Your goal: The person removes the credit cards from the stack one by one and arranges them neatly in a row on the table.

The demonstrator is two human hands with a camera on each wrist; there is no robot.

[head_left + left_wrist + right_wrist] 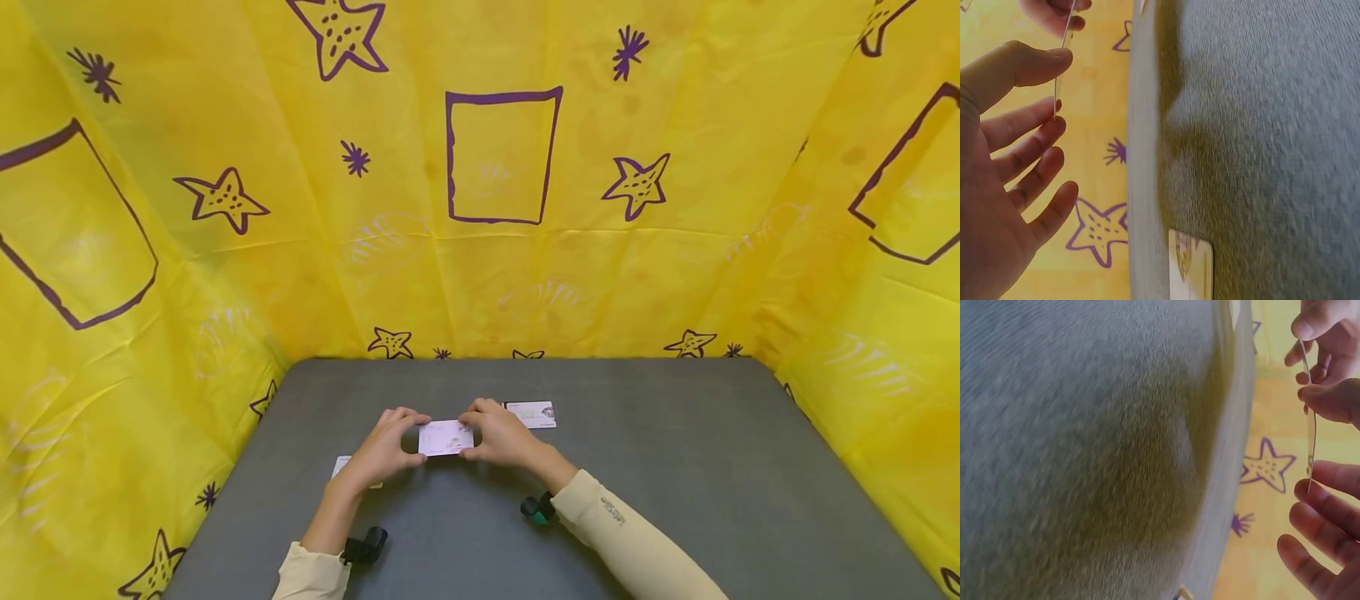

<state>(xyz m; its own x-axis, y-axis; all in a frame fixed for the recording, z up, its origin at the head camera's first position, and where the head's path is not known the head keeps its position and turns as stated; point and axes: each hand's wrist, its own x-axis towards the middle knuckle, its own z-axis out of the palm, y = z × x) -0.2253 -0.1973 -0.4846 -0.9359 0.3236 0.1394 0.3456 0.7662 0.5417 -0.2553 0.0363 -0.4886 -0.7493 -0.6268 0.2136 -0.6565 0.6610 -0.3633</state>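
A thin white card (446, 437) with faint print is held up above the grey table, its face toward the head camera. My left hand (386, 446) pinches its left end between thumb and fingers. At the other end, my right hand (497, 433) pinches the card the same way. Seen edge-on in the right wrist view, the card (1311, 434) looks slightly bowed. A second card (531, 414) lies on the table just beyond the right hand. Partly hidden under the left wrist is a third card (340, 467), which also shows in the left wrist view (1190, 265).
The dark grey table (675, 500) has rounded far corners. Yellow cloth (495, 275) with purple stars and outlines hangs around its back and sides. Black wrist cameras (365, 546) sit on both forearms.
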